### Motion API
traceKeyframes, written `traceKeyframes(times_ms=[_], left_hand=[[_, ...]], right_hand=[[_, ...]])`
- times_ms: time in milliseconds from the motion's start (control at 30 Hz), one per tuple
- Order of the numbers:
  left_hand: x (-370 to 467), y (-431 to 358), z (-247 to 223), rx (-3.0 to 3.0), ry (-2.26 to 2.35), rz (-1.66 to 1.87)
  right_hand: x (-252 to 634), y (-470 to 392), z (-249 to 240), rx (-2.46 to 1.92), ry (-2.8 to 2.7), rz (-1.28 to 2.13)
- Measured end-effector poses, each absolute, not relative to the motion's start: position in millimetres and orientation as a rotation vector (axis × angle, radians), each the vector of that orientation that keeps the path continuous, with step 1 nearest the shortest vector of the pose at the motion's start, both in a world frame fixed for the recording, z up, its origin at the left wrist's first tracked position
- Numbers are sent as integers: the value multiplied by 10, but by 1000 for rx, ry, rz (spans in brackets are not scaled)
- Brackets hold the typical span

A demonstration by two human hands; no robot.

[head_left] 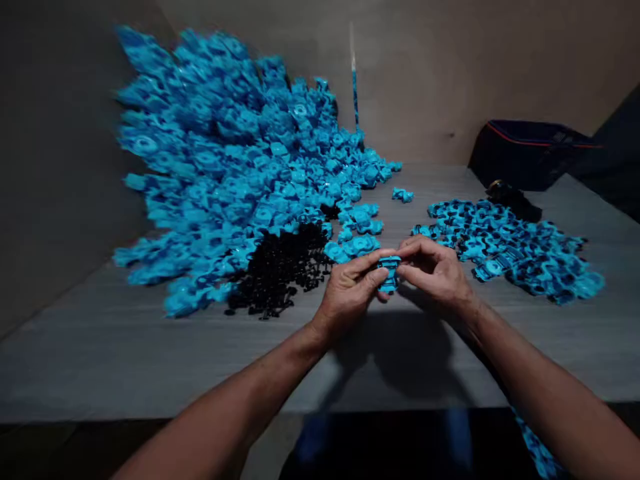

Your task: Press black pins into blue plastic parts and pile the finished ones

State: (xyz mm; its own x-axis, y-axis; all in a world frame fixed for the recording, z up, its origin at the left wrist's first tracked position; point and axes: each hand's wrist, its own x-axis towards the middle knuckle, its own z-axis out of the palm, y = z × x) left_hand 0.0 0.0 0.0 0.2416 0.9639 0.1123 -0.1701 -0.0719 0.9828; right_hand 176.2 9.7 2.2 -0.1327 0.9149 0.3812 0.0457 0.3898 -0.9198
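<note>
The small light-blue plastic piece with black bars was held above the counter, its long axis running near to far. The left hand pinched it from the left, thumb on top; the right hand met its right edge, equally near, though whether those fingers pinched, I cannot tell. Its underside was hidden. Farther left, the heaped black plastic parts blurred together; at the near right, the forearm partly covered a blue patterned item.
</note>
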Motion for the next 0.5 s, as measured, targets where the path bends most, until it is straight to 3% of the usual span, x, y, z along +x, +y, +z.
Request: traceKeyframes(times_ms=[500], left_hand=[[35,146,-14,763,707,1041]], right_hand=[[1784,146,-47,-933,-1433,1153]])
